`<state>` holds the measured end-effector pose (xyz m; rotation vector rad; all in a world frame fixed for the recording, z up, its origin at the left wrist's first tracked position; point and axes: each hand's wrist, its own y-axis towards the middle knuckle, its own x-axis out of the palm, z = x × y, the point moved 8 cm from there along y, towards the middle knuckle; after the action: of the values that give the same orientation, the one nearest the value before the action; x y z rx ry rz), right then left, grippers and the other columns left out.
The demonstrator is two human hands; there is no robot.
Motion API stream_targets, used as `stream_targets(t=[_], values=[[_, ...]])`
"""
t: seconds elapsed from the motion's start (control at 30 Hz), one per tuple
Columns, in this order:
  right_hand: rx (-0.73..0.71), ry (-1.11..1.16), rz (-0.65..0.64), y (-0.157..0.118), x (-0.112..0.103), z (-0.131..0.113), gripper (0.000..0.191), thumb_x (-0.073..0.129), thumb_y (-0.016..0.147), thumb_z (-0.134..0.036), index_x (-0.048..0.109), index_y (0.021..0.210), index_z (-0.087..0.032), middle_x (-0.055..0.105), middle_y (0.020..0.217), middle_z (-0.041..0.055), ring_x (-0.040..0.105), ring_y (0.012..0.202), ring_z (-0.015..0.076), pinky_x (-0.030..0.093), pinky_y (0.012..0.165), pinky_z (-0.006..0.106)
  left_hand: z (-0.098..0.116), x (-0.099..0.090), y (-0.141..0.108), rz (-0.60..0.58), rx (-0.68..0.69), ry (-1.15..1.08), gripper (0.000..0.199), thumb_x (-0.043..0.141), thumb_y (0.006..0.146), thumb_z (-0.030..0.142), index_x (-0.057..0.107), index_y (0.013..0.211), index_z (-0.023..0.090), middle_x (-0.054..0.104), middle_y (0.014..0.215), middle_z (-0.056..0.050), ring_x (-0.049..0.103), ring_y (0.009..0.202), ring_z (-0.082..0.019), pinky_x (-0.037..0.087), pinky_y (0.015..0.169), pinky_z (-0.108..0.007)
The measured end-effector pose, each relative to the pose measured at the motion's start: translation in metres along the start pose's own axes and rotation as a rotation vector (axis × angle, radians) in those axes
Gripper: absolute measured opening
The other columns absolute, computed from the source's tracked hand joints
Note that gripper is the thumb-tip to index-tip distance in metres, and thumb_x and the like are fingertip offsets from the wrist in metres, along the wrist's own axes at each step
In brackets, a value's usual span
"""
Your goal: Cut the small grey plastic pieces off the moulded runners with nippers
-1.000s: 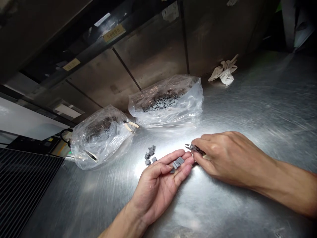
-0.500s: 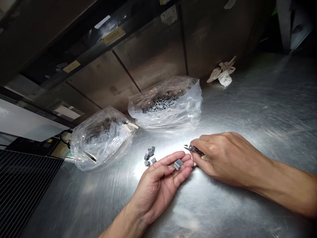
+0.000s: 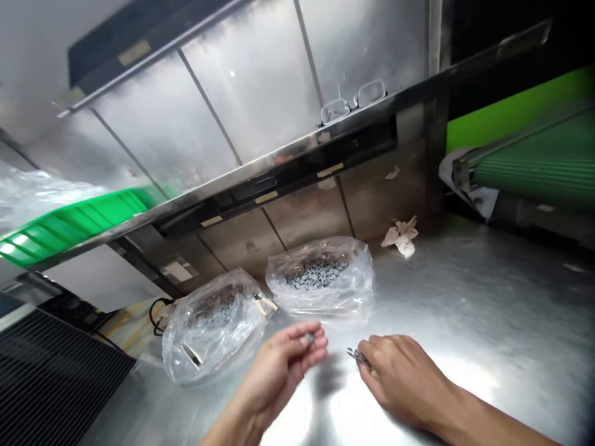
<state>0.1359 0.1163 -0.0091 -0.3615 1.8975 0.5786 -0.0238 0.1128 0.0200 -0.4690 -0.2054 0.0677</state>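
Observation:
My left hand [image 3: 283, 365], palm up with fingers curled, holds a small grey plastic piece [image 3: 309, 338] between thumb and fingers. To its right, a little above the steel table, my right hand [image 3: 400, 375] is closed around a pair of side cutters [image 3: 359, 357]. The jaws point left toward my left hand and are apart from the grey piece. Beyond the hands lies a clear plastic bag [image 3: 325, 303] with many similar grey pieces [image 3: 316, 274]. Another clear bag [image 3: 211, 353] on the left holds more small pieces.
White-handled cutters [image 3: 264, 303] lie on the left bag's right edge, and a second tool [image 3: 191, 355] on its near side. A crumpled glove or cloth [image 3: 401, 237] rests at the back. Eyeglasses [image 3: 353, 105] and a green tray [image 3: 79, 226] sit on the shelf. A green conveyor [image 3: 534, 167] stands right.
The view has tilted up, showing the shelf. My left hand has lifted and turned inward, curling around the grey piece; the loose pieces on the table are now hidden. My hands are farther apart.

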Motion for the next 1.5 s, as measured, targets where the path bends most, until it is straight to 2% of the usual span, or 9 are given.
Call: stream_targets(t=[0.17,0.3,0.53,0.67,0.83,1.0,1.13,1.27,1.5], values=[[0.001,-0.017,0.041,0.001,-0.007,-0.001,0.021,0.049,0.088,-0.012,0.065,0.077,-0.019,0.07,0.074,0.0047,0.066,0.066,0.0221,0.03,0.062,0.034,0.093,0.028,0.057,-0.015,0.371,0.437,0.041,0.058,0.09,0.018,0.058,0.129,0.006,0.062,0.131,-0.023,0.062,0.118,-0.027,0.047,0.104,-0.04],[-0.008,-0.04,0.018,0.0,-0.01,-0.001,0.021,0.049,0.089,-0.013,0.067,0.079,-0.018,0.071,0.076,0.0057,0.067,0.07,0.0226,0.031,0.063,0.034,0.121,0.018,0.073,0.13,0.534,0.68,0.072,0.07,0.083,0.029,0.042,0.147,0.017,0.032,0.16,-0.014,0.034,0.143,-0.032,0.028,0.117,-0.041],[-0.055,0.046,-0.09,-0.002,-0.009,-0.007,0.024,0.046,0.093,-0.017,0.068,0.083,-0.016,0.071,0.081,0.0092,0.067,0.074,0.0242,0.034,0.065,0.034,0.048,-0.042,0.012,0.07,0.297,1.151,0.048,0.061,0.084,0.047,0.069,0.114,0.011,0.074,0.099,-0.014,0.067,0.086,-0.028,0.048,0.084,-0.038],[-0.062,0.093,-0.117,-0.003,-0.006,-0.01,0.027,0.043,0.095,-0.02,0.068,0.084,-0.016,0.071,0.085,0.0094,0.067,0.08,0.0241,0.035,0.069,0.034,0.01,-0.054,0.002,0.096,0.265,1.325,0.043,0.061,0.083,0.048,0.071,0.109,0.016,0.073,0.099,-0.012,0.064,0.087,-0.027,0.045,0.081,-0.036],[-0.05,0.115,-0.158,0.0,0.005,-0.008,0.027,0.046,0.092,-0.028,0.067,0.081,-0.016,0.071,0.083,0.0109,0.066,0.078,0.0255,0.034,0.067,0.035,-0.002,-0.045,0.02,0.176,0.355,1.397,0.029,0.055,0.086,0.036,0.071,0.1,0.018,0.067,0.099,-0.012,0.06,0.094,-0.029,0.042,0.087,-0.041],[-0.045,0.163,-0.159,0.001,0.001,-0.008,0.026,0.045,0.09,-0.029,0.065,0.082,-0.016,0.068,0.083,0.0099,0.063,0.078,0.0245,0.036,0.068,0.034,-0.003,-0.038,0.018,0.129,0.418,1.322,0.015,0.057,0.082,0.024,0.071,0.083,0.02,0.064,0.092,-0.009,0.06,0.091,-0.027,0.043,0.09,-0.042],[-0.076,0.245,-0.166,-0.006,-0.009,-0.015,0.021,0.055,0.082,-0.03,0.063,0.097,-0.019,0.064,0.09,0.0064,0.06,0.083,0.0216,0.04,0.073,0.031,0.0,-0.03,0.007,0.115,0.488,1.176,0.012,0.06,0.082,0.028,0.07,0.082,0.021,0.062,0.117,-0.011,0.057,0.111,-0.028,0.04,0.099,-0.042],[-0.088,0.348,-0.149,-0.009,-0.012,-0.016,0.034,0.051,0.08,-0.02,0.058,0.112,-0.016,0.06,0.1,0.0091,0.057,0.09,0.023,0.044,0.08,0.035,-0.003,-0.021,0.003,0.101,0.483,0.974,0.031,0.052,0.092,0.041,0.067,0.106,0.018,0.067,0.095,-0.009,0.063,0.08,-0.02,0.051,0.071,-0.033],[-0.055,0.308,-0.034,0.0,-0.004,-0.001,0.031,0.04,0.086,-0.012,0.056,0.113,-0.012,0.061,0.1,0.0112,0.056,0.092,0.0247,0.046,0.084,0.041,-0.041,-0.024,0.003,0.063,0.067,-0.057,0.03,0.078,0.076,0.018,0.072,0.105,0.013,0.074,0.095,-0.009,0.07,0.082,-0.013,0.057,0.075,-0.021]])
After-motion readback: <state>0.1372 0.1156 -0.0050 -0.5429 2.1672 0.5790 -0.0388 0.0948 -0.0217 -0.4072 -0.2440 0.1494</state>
